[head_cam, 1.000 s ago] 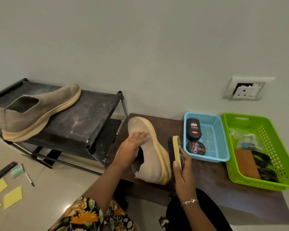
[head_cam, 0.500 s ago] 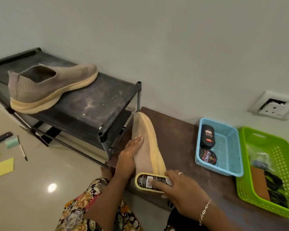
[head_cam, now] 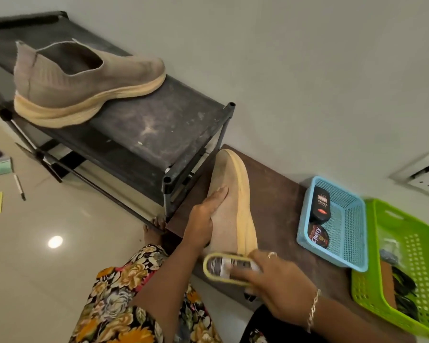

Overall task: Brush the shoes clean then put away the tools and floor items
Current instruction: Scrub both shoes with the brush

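polish tin (head_cam: pixel 318 235): "Cherry" | polish bottle (head_cam: pixel 320 204): "Cherry" | brush (head_cam: pixel 229 268) label: blurred

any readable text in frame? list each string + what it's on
"Cherry": round tin in the blue basket.
"Cherry": label on the black bottle in the same basket; its finer print is too small to read.
Unreadable: the blurred label and barcode on the brush in the right hand.
None seen on the shoe held by the left hand.
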The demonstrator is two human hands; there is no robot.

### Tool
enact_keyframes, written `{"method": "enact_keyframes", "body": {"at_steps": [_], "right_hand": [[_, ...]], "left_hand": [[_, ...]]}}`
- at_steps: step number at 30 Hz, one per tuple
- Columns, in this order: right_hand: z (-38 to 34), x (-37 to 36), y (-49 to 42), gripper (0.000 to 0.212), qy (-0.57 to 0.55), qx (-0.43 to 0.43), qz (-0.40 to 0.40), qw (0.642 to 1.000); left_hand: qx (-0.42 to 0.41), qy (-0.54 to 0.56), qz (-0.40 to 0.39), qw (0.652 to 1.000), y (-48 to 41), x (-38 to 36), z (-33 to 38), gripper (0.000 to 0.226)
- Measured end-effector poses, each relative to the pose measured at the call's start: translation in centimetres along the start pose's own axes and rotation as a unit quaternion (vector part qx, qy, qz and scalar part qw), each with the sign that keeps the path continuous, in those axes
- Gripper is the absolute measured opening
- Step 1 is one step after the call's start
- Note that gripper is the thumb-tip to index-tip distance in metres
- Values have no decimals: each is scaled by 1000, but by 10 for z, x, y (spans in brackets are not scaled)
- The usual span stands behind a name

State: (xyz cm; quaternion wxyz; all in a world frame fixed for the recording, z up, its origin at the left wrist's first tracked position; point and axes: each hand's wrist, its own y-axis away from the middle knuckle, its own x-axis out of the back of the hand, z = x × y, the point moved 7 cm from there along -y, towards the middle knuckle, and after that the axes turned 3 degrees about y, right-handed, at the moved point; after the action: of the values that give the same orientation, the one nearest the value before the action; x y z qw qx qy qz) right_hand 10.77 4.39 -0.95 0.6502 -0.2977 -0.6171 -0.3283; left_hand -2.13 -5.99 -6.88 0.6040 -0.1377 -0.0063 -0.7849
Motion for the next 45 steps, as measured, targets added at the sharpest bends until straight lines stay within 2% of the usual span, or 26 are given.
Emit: {"method": "enact_keyframes", "body": {"at_steps": [2,3,5,7,9,12,15,17,19,21,22,24,26,28,31,32,33,35,38,40,42,45], "right_hand": [[-2,-2,5,51,51,79,-22,995],[13,1,-3,52,70,72,-7,995],[64,20,-38,46,54,-34,40,997],[114,33,-70,46,35,-142,31,989],[124,25,-75,49,-18,-165,33,986],[67,17,-53,47,-37,-114,31,992],[11,5,-12,52,-12,11,-9,1000],[14,3,-11,60,43,77,-25,996],[53,14,-34,55,64,25,16,998],[105,31,-64,49,49,-105,44,992],[124,31,-72,49,34,-154,33,987],[128,23,-72,49,-13,-185,40,982],[91,17,-58,46,-42,-150,42,987],[40,6,-29,47,-69,-93,4,993],[6,-2,-3,54,14,56,-18,998],[16,1,-9,54,33,64,-13,997],[36,6,-20,52,42,40,6,998],[88,22,-50,47,35,-63,48,996],[130,25,-75,47,24,-166,63,984],[111,22,-70,45,4,-172,81,982],[69,14,-46,46,-55,-154,45,985],[9,5,-7,58,-42,-56,0,998]], "left_hand": [[-13,8,8,1000,0,0,2,56],[-11,17,9,1000,0,1,3,56],[5,30,5,1000,-1,1,1,56],[5,21,1,1000,2,0,1,57],[4,21,2,1000,2,0,-1,53],[23,31,11,999,0,-1,-8,33],[21,65,1,998,-1,-4,-1,43],[-7,38,-5,999,-1,-6,2,50],[21,73,-4,997,-3,-5,-2,45],[36,79,7,996,-2,-3,-3,47],[26,73,2,997,-1,-4,-2,50],[33,92,1,995,0,-4,-3,50],[51,97,12,994,-2,-3,-7,47],[62,113,3,992,-5,-4,-10,53],[43,110,-12,993,-6,-7,-8,56],[37,108,-17,993,-6,-8,-9,56],[38,111,-20,993,-7,-9,-10,56],[51,112,-12,992,-7,-8,-13,56],[45,123,-2,991,-6,-7,-10,54],[50,133,11,990,-6,-5,-11,50],[68,145,14,987,-7,-4,-15,50],[63,142,-2,988,-9,-7,-16,60]]}}
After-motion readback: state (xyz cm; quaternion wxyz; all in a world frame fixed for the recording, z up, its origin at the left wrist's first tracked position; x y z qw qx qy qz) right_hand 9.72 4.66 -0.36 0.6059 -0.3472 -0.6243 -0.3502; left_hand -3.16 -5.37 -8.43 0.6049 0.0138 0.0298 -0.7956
